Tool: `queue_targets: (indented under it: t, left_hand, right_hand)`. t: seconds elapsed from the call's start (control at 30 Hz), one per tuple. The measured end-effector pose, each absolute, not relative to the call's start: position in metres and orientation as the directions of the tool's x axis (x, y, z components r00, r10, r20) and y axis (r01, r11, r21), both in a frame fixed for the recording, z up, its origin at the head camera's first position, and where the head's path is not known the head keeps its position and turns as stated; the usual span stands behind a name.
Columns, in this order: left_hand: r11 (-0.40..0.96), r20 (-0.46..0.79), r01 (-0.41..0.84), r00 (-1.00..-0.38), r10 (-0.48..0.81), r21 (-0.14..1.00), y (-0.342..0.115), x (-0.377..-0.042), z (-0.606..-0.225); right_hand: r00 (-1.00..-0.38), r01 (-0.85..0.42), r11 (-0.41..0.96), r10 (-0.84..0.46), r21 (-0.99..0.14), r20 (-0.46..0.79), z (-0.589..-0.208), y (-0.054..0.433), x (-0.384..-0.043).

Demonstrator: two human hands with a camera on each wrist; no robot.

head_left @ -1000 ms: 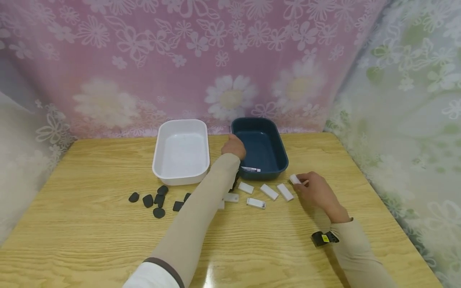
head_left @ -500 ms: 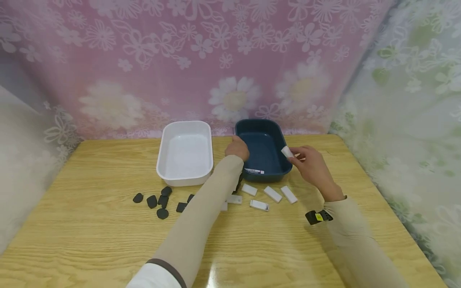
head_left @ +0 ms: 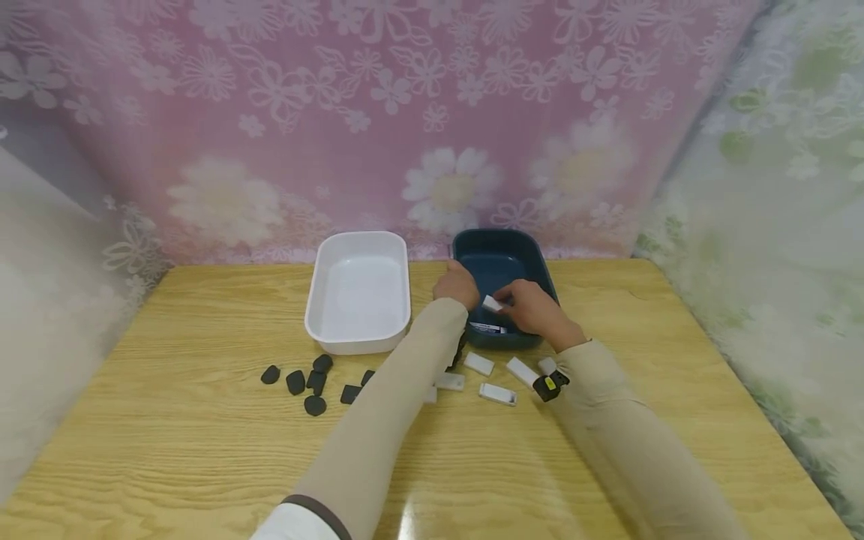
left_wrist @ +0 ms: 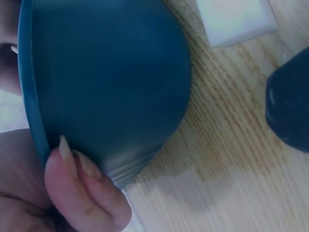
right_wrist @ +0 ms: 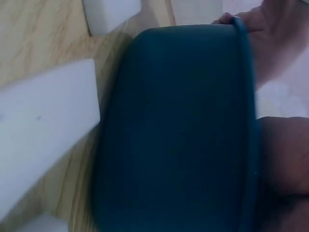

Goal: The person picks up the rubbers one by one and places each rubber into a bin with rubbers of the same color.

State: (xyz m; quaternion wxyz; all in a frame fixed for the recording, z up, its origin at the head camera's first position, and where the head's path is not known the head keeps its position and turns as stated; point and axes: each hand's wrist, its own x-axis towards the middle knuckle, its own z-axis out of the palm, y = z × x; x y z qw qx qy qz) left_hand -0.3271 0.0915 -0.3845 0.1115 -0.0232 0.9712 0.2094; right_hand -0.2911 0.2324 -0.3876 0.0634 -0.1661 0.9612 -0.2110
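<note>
My left hand [head_left: 457, 286] grips the left rim of a dark blue plastic tub [head_left: 502, 265]. In the left wrist view its fingertips [left_wrist: 79, 191] curl over the tub's edge, against the wall. Inside the tub's outline, near its front end, my right hand [head_left: 536, 309] pinches a small white rectangular block [head_left: 492, 304]. That block is out of sight in the right wrist view, where the tub's wall [right_wrist: 178, 130] fills the middle. On the table just in front of the tub lie several similar white blocks [head_left: 478, 364], some partly covered by my sleeves.
A white tub [head_left: 361, 300] stands to the left of the blue one. Several flat black pieces [head_left: 295, 382] are scattered before it, some partly behind my left forearm. A flowered cloth [head_left: 452, 150] hangs behind the wooden table [head_left: 223, 450].
My right hand has lifted the white block from the table, carried it up and leftward over the blue tub's right rim. My left hand stays on the tub; the view has shifted slightly.
</note>
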Motion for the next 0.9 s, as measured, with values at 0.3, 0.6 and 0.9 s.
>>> queue_targets:
  t: [0.3, 0.6, 0.9]
  left_hand:
    - [0.909, -0.255, -0.099, -0.967, 0.008, 0.405, 0.093, -0.328, -0.387]
    - [0.913, -0.252, -0.110, -0.968, -0.008, 0.393, 0.094, -0.329, -0.385]
    - [0.917, -0.251, -0.086, -0.968, 0.017, 0.390, 0.092, -0.333, -0.389]
  right_hand:
    - [-0.896, -0.340, 0.839, -0.426, -0.425, -0.124, -0.400, 0.222, -0.306]
    - [-0.803, -0.429, 0.751, -0.571, -0.503, -0.169, -0.399, 0.224, -0.309]
    - [-0.797, -0.488, 0.730, -0.596, -0.479, -0.097, -0.392, 0.232, -0.302]
